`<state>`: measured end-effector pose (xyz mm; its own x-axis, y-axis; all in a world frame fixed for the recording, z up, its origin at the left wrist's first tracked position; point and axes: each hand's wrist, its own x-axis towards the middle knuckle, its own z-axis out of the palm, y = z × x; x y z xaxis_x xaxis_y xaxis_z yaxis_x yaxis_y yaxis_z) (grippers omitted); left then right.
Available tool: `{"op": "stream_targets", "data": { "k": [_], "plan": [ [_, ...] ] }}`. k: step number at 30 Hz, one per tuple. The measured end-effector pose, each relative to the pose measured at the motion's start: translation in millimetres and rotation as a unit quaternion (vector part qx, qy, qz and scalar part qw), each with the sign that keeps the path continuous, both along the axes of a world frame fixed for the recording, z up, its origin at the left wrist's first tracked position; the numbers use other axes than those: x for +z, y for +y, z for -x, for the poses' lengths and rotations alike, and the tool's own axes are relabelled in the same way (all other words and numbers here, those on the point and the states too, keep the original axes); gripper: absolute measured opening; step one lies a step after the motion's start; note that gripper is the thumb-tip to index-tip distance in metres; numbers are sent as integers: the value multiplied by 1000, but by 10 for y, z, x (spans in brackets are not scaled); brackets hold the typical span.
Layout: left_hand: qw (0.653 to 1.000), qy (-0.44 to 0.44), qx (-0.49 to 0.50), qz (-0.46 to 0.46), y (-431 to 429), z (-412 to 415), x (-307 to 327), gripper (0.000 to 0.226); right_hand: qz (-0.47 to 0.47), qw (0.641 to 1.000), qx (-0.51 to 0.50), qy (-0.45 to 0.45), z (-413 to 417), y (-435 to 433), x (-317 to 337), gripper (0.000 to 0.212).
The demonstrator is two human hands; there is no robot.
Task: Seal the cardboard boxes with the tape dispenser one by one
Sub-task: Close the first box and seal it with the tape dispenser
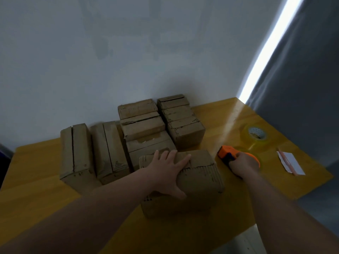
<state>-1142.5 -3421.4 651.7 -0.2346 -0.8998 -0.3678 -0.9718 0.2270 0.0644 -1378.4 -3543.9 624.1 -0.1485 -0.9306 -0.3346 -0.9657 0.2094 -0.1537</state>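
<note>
A cardboard box sits nearest me on the yellow table. My left hand lies flat on its top with fingers spread, the thumb down over the near side. My right hand grips the orange and dark tape dispenser just right of that box, low over the table. Several more cardboard boxes stand behind, toward the wall; two are at the left.
A clear tape roll lies at the right back of the table. A white paper slip lies near the right edge. The wall is close behind the boxes, and a dark curtain hangs at right.
</note>
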Motion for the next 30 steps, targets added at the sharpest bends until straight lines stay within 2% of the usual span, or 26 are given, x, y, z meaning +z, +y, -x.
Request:
{"op": "stream_targets", "data": {
  "k": [4, 8, 12, 15, 17, 21, 24, 26, 30],
  "plan": [
    [1000, 3, 3, -6, -315, 60, -34, 116, -52, 997, -58, 20, 46, -413, -367, 34],
    [1000, 11, 4, -28, -511, 126, -68, 114, -80, 991, -97, 43, 38, -616, -628, 28],
    [999, 8, 6, -32, -586, 155, -88, 113, -55, 994, -85, 43, 115, -759, -791, 21],
    [999, 2, 8, -31, -580, 184, -89, 113, -63, 994, -85, 10, 122, -767, -783, 19],
    [1000, 0, 9, -26, -557, 206, -92, 114, -86, 993, -81, -4, 103, -729, -763, 29],
    [1000, -7, 8, -15, -488, 242, -123, 113, -101, 994, -20, 25, 101, -591, -698, 29],
    [1000, -16, 9, -8, -437, 274, -115, 115, -61, 997, 25, 26, 41, -506, -531, 25],
    [1000, -15, 12, -9, -393, 272, -98, 116, -11, 999, 31, -19, -13, -472, -344, 29],
    [1000, -11, 13, -5, -258, 150, -90, 119, 59, 971, 40, -229, -49, -354, 120, 38]
  ]
}}
